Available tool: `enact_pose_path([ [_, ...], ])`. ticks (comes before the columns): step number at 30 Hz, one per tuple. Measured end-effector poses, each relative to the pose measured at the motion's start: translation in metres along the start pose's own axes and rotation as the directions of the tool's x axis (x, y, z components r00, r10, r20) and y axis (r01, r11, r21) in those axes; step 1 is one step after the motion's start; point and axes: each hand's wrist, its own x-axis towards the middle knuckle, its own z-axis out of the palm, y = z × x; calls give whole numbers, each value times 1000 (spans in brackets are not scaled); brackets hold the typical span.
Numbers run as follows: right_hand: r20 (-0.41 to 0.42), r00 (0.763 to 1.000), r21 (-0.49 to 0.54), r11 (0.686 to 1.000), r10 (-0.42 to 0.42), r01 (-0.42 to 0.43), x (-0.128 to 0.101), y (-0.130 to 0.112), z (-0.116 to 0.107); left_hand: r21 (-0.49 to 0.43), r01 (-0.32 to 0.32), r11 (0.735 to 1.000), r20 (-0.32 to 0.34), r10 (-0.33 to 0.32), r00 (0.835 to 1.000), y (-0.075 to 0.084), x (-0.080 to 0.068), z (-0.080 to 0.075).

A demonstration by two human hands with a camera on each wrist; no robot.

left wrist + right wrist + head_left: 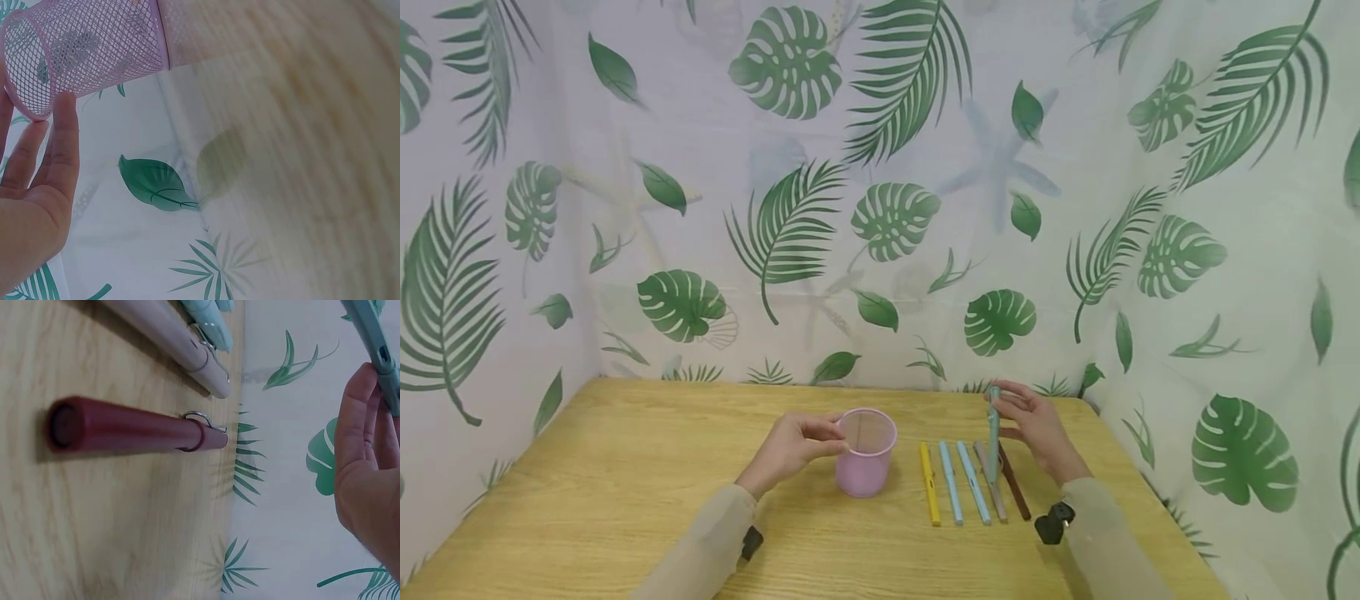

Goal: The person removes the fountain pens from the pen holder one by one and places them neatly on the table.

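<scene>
My left hand (797, 450) pinches the rim of a pink mesh pen cup (862, 475), which stands upright on the table. The left wrist view shows the cup (106, 47) with the fingertips at its rim. Between the fingers and thumb of my right hand (1033, 429) is a teal pen (993, 437), held roughly upright above a row of pens. That row has a yellow pen (930, 483), two light blue pens (951, 483), a greyish-pink pen (996, 500) and a dark red pen (1017, 487). In the right wrist view the dark red pen (137, 428) lies closest.
The wooden table (625, 467) runs back to a leaf-printed cloth (820, 250) hung behind it and at both sides. A dark wrist device (1055, 523) sits at the right sleeve, another (752, 542) at the left.
</scene>
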Motion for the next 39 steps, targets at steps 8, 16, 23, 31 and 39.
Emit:
enact_pose_path([
  [8, -7, 1000, -14, 1000, 12, -12, 3, 2, -12, -2, -15, 1000, -1, 15, 1000, -16, 7, 0],
  [16, 2, 1000, -60, 998, 16, -16, 5, 10, -20, -17, -24, 1000, -15, 24, 1000, -16, 5, 2],
  [23, 13, 999, -129, 991, 35, -33, -1, 14, -27, 15, -7, 1000, -2, 7, 1000, -16, 5, 1],
  [31, 37, 998, -130, 990, 54, -49, -5, 19, -40, 38, 15, 999, 1, -15, 1000, -15, 7, 0],
  [39, 44, 995, -132, 988, 86, -80, -4, 26, -49, 21, -11, 1000, -4, 11, 1000, -19, 8, 1],
])
